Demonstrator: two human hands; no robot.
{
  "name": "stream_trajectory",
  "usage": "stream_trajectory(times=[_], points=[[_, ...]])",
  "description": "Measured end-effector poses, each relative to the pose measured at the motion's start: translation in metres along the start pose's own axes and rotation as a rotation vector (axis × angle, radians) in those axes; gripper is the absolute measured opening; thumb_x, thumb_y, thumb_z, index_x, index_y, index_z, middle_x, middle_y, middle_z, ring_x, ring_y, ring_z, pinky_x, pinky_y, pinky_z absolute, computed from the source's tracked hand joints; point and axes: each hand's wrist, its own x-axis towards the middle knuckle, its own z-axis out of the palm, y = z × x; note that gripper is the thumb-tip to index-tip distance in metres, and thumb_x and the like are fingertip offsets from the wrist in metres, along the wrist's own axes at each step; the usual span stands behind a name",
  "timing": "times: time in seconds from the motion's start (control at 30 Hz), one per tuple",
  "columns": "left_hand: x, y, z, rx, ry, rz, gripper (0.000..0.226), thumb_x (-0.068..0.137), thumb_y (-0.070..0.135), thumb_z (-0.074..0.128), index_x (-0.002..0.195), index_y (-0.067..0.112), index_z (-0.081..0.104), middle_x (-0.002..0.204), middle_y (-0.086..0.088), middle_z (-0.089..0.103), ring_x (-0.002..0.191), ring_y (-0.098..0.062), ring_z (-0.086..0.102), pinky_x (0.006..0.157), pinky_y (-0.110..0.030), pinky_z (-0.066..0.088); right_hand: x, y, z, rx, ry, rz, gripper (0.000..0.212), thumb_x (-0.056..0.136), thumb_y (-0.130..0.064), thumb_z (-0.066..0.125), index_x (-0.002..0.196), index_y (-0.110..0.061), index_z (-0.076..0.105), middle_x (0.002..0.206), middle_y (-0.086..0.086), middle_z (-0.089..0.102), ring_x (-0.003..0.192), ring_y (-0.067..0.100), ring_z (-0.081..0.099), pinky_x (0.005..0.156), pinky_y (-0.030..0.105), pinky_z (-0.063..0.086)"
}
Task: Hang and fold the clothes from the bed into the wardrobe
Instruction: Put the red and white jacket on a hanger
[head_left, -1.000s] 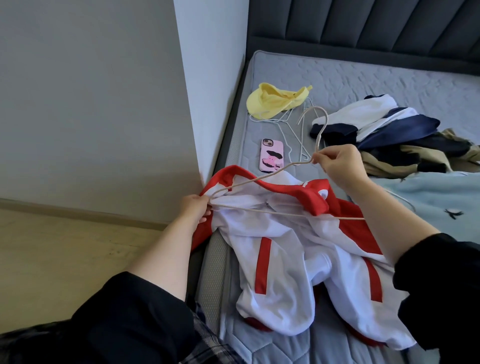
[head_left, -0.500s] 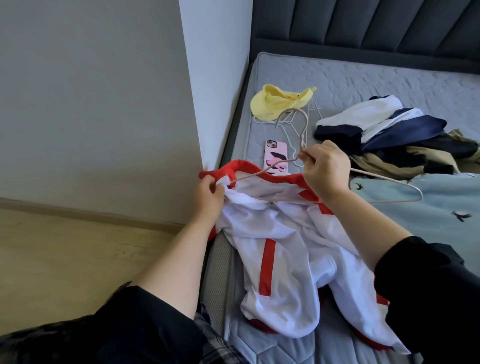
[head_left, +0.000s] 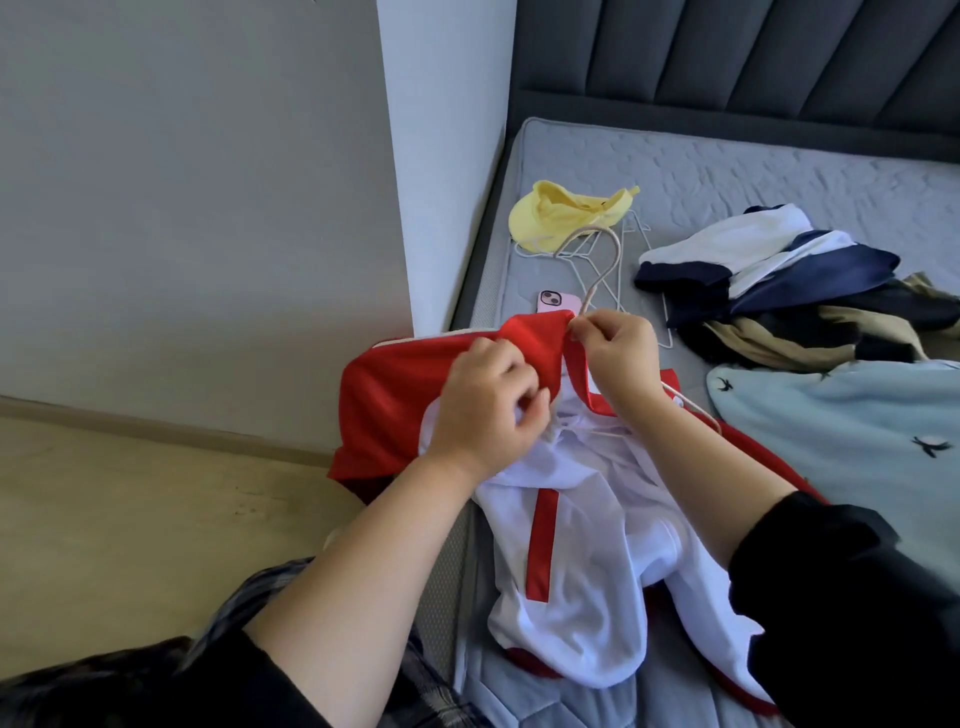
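**Head view, left to right.** Left hand: grip closed, fingers curled round a bunch of white fabric of the smooth red-and-white sports jacket. The jacket lies at the bed's left edge, with one red shoulder spilling over it. Right hand: grip is a pinch at the neck of the thin beige hanger, beside the red collar, and the hook points toward the far edge. Behind these are a pink phone and a soft yellow cap lying on white wire hangers, toward the far left corner of the grey quilted mattress. To the right is a crumpled heap of navy, white and khaki clothes. At the right edge lies a pale blue bird-printed garment. I judge the task to be at an early stage. This jacket is only partly on its hanger, I see nothing hung or folded, and the wardrobe is outside my view.
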Motion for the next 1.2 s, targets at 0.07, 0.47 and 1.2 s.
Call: stream_trajectory(times=[0.07, 0.47, 1.2], points=[[0.005, -0.013, -0.007, 0.103, 0.076, -0.109, 0.021, 0.085, 0.026, 0.057, 0.083, 0.006, 0.062, 0.095, -0.012, 0.06, 0.089, -0.032, 0.054, 0.078, -0.042, 0.044, -0.002, -0.005, -0.002, -0.01, -0.034, -0.035, 0.02, 0.089, -0.013, 0.059, 0.075, -0.014, 0.073, 0.079, 0.015, 0.068, 0.081, 0.023, 0.058, 0.076, 0.033, 0.043], [-0.022, -0.055, 0.005, -0.07, -0.098, -0.648, 0.02, 0.096, 0.02, 0.051, 0.081, 0.006, 0.053, 0.07, -0.016, 0.059, 0.072, -0.041, 0.057, 0.065, -0.044, 0.047, -0.008, -0.009, 0.008, -0.148, 0.066, -0.118, 0.036, 0.075, 0.012, 0.044, 0.092, -0.005, 0.07, 0.103, 0.008, 0.062, 0.106, 0.027, 0.049, 0.087, 0.021, 0.033], [-0.03, -0.065, -0.002, -0.312, 0.169, -0.847, 0.044, 0.092, 0.016, 0.053, 0.054, 0.022, 0.031, 0.047, 0.008, 0.032, 0.043, -0.007, 0.037, 0.045, -0.015, 0.026, 0.039, 0.089, 0.032, -0.505, -0.401, 0.105, 0.042, 0.097, -0.023, 0.041, 0.139, -0.026, 0.046, 0.149, 0.009, 0.034, 0.137, 0.033, 0.027, 0.111, 0.039, 0.021]])
